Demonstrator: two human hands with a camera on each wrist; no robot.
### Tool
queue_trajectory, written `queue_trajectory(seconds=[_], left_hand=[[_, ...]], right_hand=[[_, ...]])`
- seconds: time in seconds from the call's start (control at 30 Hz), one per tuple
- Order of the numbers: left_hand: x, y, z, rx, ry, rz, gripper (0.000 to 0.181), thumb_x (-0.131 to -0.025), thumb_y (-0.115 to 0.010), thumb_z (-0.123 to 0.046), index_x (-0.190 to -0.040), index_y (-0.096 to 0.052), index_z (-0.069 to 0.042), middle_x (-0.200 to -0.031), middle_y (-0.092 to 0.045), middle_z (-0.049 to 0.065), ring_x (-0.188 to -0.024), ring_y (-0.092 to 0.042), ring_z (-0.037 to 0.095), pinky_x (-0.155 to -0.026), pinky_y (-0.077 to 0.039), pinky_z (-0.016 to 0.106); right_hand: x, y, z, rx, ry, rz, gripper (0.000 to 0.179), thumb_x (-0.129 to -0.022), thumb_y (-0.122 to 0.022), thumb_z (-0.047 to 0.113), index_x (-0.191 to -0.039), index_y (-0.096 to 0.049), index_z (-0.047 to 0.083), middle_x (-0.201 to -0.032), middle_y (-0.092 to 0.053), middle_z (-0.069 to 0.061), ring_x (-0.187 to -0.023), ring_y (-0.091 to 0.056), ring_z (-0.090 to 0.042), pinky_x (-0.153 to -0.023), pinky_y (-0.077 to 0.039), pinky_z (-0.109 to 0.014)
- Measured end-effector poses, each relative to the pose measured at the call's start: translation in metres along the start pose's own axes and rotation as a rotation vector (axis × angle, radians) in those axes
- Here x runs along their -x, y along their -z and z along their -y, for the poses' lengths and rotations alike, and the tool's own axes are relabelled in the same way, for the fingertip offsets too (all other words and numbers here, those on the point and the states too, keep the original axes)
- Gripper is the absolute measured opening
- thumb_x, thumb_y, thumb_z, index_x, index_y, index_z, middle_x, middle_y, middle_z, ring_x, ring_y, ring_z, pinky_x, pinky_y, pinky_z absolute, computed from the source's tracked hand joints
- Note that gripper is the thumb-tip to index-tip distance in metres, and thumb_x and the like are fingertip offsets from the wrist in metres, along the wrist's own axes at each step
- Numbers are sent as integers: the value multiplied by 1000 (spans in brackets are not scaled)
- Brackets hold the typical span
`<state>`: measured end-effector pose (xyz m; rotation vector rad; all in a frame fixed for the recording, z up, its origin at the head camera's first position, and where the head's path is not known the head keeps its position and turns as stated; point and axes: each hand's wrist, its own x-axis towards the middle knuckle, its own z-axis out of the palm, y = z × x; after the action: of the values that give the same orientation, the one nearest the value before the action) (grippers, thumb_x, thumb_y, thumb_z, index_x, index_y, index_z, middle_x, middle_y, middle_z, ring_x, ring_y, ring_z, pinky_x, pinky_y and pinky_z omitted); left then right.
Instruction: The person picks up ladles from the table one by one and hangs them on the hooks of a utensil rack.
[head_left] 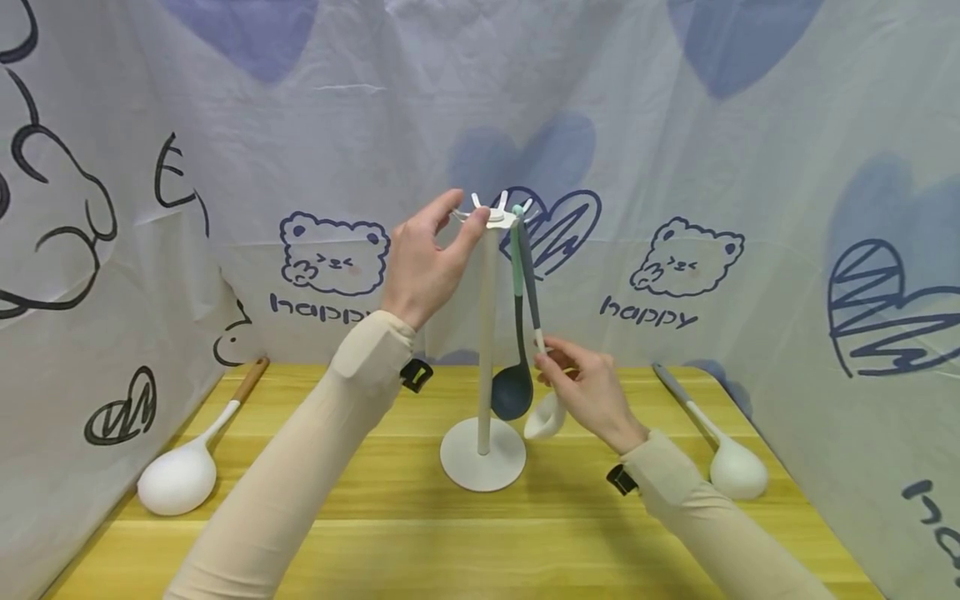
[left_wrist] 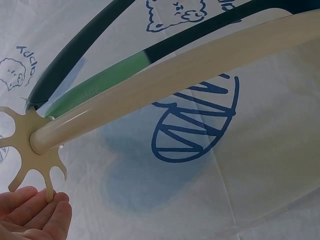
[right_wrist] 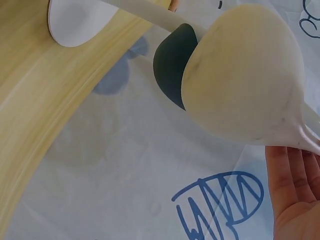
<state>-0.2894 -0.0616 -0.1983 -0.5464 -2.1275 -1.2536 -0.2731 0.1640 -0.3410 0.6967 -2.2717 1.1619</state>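
A white utensil rack (head_left: pixel 486 333) with a ring of hooks on top stands on the table. At those hooks, my left hand (head_left: pixel 427 254) grips the rack's near left side, thumb on top; the left wrist view has its fingertips (left_wrist: pixel 59 200) against one prong. My right hand (head_left: pixel 588 392) pinches the white neck of a grey-handled ladle (head_left: pixel 529 279), whose handle end is up at the hooks. That ladle's white bowl (right_wrist: pixel 245 75) hangs below the hand. Just left of it, a dark ladle (head_left: pixel 513 392) with a green upper handle hangs from the rack.
On the left of the wooden table (head_left: pixel 360 550) lies a white ladle (head_left: pixel 178 479) with a brown handle. Another white ladle (head_left: pixel 738 468), grey-handled, lies on the right. A printed cloth (head_left: pixel 480 75) encloses the back and sides.
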Motion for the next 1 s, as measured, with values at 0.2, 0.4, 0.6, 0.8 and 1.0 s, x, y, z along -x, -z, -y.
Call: queue_trajectory(seconds=[0.2, 0.4, 0.6, 0.8, 1.0], left_hand=[[-1, 0, -1, 0, 1, -2, 56, -97, -57, -47, -141, -53, -13, -147, -52, 5, -133, -52, 23, -108, -46, 33], [-1, -1, 0, 2, 5, -3, 56, -97, -57, -47, -141, -53, -13, -147, -52, 4, -133, -52, 23, -108, -46, 33], [0, -1, 0, -3, -1, -14, 55, -97, -57, -46, -140, -54, -13, -146, -53, 5, -132, -53, 24, -107, -47, 33], [2, -2, 3, -11, -15, -21, 54, -97, -56, -46, -140, -54, -13, -146, -53, 5, -131, -53, 25, -107, -47, 33], [2, -3, 2, -18, -31, -36, 54, -97, -56, -45, -140, -54, -12, -146, -53, 5, -130, -54, 24, -108, -46, 32]], right_hand=[[-1, 0, 2, -6, -15, 10, 28, -95, -65, 15, -121, -67, 4, -88, -74, -9, -73, -71, -26, -62, -58, -21], [-2, -1, 1, 5, -43, 20, 27, -97, -63, 18, -120, -67, 5, -89, -74, -8, -76, -71, -28, -63, -59, -22], [-1, -1, 0, 7, -55, 27, 27, -97, -63, 18, -120, -67, 5, -90, -74, -8, -78, -72, -28, -64, -59, -23], [-1, -1, -1, 13, -77, 42, 27, -98, -62, 20, -120, -67, 6, -94, -74, -7, -80, -71, -20, -66, -59, -22], [0, 0, -1, 12, -70, 45, 28, -98, -62, 20, -120, -67, 6, -97, -74, -11, -81, -72, -20, -67, -59, -22]])
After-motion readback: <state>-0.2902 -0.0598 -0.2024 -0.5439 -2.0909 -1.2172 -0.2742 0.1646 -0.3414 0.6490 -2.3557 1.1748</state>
